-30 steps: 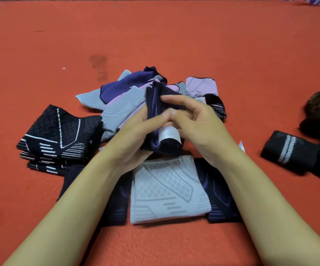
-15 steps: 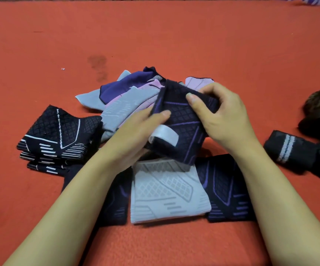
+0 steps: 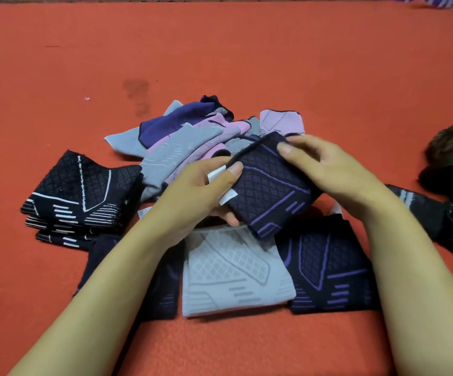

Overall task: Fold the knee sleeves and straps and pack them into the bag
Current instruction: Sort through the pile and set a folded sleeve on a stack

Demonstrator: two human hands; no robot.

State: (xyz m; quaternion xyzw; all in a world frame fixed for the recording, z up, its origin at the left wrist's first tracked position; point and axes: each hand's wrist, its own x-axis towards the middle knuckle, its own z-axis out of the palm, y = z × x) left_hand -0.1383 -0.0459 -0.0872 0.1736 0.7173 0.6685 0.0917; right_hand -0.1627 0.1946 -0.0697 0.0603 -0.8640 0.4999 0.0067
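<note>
At the centre of the frame, a folded dark knee sleeve with purple lines [image 3: 270, 185] is being held tilted above the red mat [image 3: 247, 50] by both hands. The left hand [image 3: 200, 191] is reaching in from the lower left, its thumb lying on top of the sleeve's left edge and its fingers curling underneath, beside a white label [image 3: 226, 198]. The right hand [image 3: 325, 169] is coming from the lower right, pinching the sleeve's upper right corner. Just below, a grey folded sleeve [image 3: 233, 278] is lying between two dark folded ones. A loose pile of purple, pink and grey sleeves [image 3: 192, 137] is sitting behind, and a black-and-white stack [image 3: 81, 191] is resting at left.
</note>
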